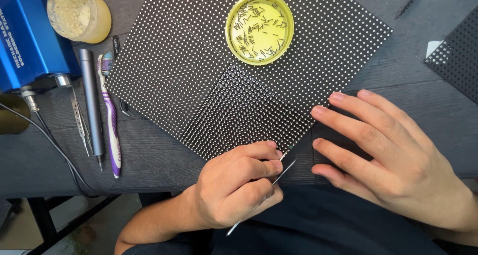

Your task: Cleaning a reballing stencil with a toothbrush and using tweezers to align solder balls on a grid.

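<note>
My left hand (234, 183) is closed on a pair of thin metal tweezers (285, 165), their tips pointing at the lower right corner of a small black dotted panel (244, 110). That panel lies on top of a larger black dotted panel (164, 61). My right hand (393, 155) rests flat with fingers spread, fingertips touching the right edge of the panels. A yellow round lid (259, 28) holding several small dark pins sits on the large panel above.
At the left lie a purple-white toothbrush (111, 120), a grey pen-shaped tool (92, 101), metal tweezers (79, 120), a blue box-shaped device (27, 36) and a cloudy jar (79, 11). Another dotted panel (455, 51) lies at the right edge. The dark table's front edge (149, 185) is near me.
</note>
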